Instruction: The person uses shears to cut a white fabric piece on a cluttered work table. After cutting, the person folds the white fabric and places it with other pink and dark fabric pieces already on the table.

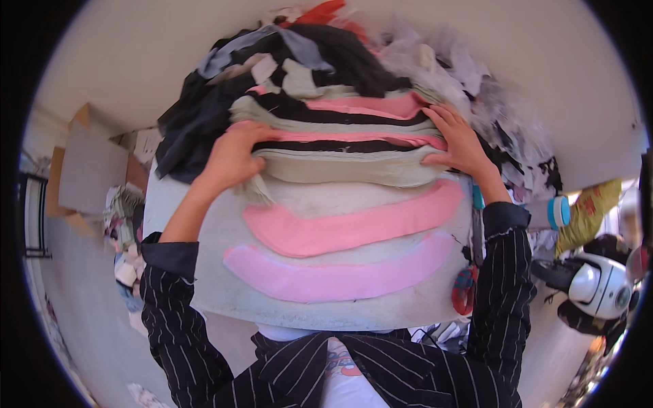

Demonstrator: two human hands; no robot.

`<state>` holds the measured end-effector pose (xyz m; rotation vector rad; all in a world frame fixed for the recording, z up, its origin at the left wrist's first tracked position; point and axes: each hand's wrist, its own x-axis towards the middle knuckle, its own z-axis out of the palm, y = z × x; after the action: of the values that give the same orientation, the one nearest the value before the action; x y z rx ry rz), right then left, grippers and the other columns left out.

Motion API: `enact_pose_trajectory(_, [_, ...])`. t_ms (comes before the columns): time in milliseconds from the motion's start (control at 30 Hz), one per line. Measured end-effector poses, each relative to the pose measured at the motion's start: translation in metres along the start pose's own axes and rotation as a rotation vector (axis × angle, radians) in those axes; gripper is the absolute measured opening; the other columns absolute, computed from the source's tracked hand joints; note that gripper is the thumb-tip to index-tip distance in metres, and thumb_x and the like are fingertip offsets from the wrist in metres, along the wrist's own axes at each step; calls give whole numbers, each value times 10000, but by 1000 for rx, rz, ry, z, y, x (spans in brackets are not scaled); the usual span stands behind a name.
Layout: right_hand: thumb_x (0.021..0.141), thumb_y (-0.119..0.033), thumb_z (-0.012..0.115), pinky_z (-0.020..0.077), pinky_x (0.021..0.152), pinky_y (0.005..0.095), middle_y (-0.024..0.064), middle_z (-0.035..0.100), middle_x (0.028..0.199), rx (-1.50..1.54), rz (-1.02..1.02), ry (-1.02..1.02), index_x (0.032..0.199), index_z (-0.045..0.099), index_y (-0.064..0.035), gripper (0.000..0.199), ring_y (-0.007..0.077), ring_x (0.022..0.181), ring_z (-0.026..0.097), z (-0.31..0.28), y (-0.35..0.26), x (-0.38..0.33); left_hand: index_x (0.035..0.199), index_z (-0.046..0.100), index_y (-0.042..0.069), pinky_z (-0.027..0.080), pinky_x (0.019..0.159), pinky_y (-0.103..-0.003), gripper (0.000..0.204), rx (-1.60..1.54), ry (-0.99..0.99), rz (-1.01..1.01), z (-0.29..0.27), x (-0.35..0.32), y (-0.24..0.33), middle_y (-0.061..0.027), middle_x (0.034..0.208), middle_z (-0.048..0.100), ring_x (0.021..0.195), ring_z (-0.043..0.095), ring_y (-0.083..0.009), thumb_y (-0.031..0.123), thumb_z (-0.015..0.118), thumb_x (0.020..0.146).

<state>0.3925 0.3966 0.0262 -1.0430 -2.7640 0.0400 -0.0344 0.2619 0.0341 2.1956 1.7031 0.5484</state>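
A cardboard box (pixel 85 166) stands left; a white helmet (pixel 602 285) and yellow bag (pixel 588 211) lie right.

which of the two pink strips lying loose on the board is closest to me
The paler, lilac-pink strip, nearest the board's front edge. The other loose one, a brighter salmon-pink strip, lies beyond it, closer to the stacked pieces under both hands.

Two long curved pink fabric pieces lie flat and apart on the table (pixel 204 285): the deeper pink strip (pixel 354 224) and the paler pink strip (pixel 333 275). Behind them sits one layered stack of curved pieces (pixel 347 146), with about three pink, three black and three pale grey-green edges showing. Two hands rest on it, the left hand (pixel 231 158) and the right hand (pixel 459 139). One heap of scraps (pixel 299 54) rises behind.
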Motion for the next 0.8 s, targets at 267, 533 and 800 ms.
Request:
enact_pose_trajectory(267, [594, -275, 864, 333, 1104, 428, 141, 418, 1437, 52, 47, -23, 1448, 372, -135, 996, 343, 1364, 353, -15, -8, -23, 1091, 685, 87, 504, 872, -340, 506, 59, -171, -70, -23, 18, -3, -84, 1042, 698, 988, 655, -263, 61, 757, 591])
enact_pose_trajectory(533, [628, -187, 827, 362, 1058, 437, 108, 483, 1363, 36, -55, 206, 1341, 478, -111, 797, 329, 1304, 411, -14, -30, -44, 1102, 677, 86, 495, 880, -360, 500, 77, -72, -45, -27, 11, -7, -91, 1076, 681, 1013, 636, -295, 52, 760, 610])
enact_pose_trajectory(800, [720, -280, 766, 364, 1012, 445, 93, 554, 1239, -33, -167, 106, 1223, 568, -72, 579, 302, 1205, 477, 14, -51, -23, 1166, 640, 112, 491, 888, -375, 468, 40, 181, 80, 5, -1, -12, -115, 1158, 631, 1032, 617, -313, 89, 658, 699])
